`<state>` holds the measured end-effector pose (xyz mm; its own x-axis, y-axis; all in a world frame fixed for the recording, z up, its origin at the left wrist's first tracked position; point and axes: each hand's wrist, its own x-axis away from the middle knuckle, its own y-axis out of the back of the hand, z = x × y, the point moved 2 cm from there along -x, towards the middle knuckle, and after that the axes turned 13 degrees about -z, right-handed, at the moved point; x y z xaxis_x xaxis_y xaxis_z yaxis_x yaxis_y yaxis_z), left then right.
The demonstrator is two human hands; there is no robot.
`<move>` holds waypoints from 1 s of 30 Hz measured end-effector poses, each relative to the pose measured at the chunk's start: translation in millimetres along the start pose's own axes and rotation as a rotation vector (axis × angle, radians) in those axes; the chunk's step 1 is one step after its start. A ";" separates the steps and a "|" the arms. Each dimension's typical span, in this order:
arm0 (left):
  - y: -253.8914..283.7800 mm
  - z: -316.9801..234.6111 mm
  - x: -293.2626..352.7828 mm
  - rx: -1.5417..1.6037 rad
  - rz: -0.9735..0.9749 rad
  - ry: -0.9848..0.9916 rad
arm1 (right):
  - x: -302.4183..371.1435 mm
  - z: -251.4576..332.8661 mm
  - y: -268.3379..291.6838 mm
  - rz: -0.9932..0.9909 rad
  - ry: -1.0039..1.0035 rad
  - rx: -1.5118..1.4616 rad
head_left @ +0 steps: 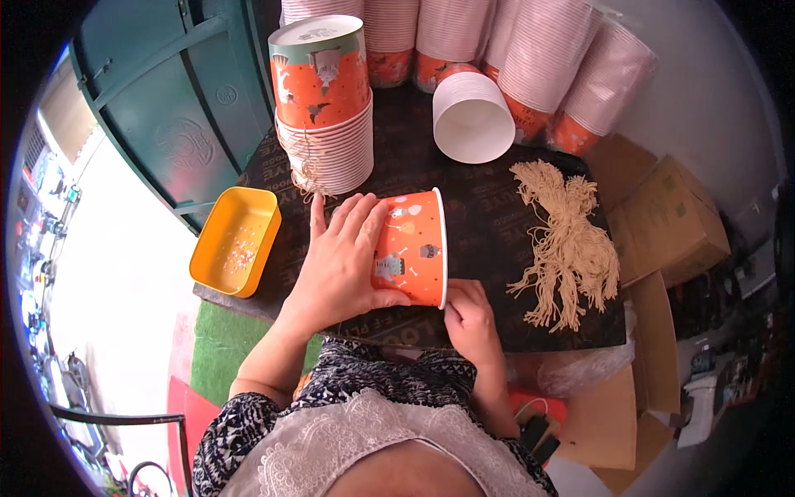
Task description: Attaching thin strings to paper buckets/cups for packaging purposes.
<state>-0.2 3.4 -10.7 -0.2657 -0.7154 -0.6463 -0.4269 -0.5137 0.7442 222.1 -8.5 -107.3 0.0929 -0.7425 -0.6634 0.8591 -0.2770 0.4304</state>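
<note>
An orange printed paper bucket (418, 248) lies on its side on the dark table, its white rim turned to the right. My left hand (344, 257) wraps over its base end, thumb along the near side and fingers across the top. At the near edge of the rim is my right hand (474, 323), its fingers curled in; whatever they pinch is hidden. Beyond my left hand stands a stack of paper buckets (327, 149), the top one upside down, with cord loops hanging down its side. A bundle of beige cords (571, 248) is spread out to the right.
A yellow tray (263, 240) with small coloured bits sits at the table's left edge. Another bucket (474, 124) lies at the back, mouth toward me. Wrapped stacks of buckets (546, 58) line the far side. Cardboard boxes (671, 219) stand right of the table, a green metal door (182, 99) left.
</note>
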 end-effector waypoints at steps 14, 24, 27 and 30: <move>-3.9 -17.9 15.7 0.028 -0.048 -0.032 | -23.2 26.6 -6.4 -0.061 -0.697 -1.067; -3.9 -25.2 24.6 0.308 -0.410 -0.169 | -18.3 40.6 -16.2 -0.157 -0.656 -0.983; -8.1 -36.7 23.9 0.391 -0.371 -0.180 | -15.8 42.1 -22.1 -0.203 -0.609 -0.990; -20.4 -36.8 29.6 0.435 -0.420 -0.088 | -15.8 43.0 -25.7 -0.181 -0.552 -0.995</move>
<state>32.4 -24.7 -38.8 -0.0605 -0.4426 -0.8947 -0.8197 -0.4895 0.2976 176.9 -15.9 -81.6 -0.0943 -0.9748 -0.2021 0.8769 0.0148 -0.4805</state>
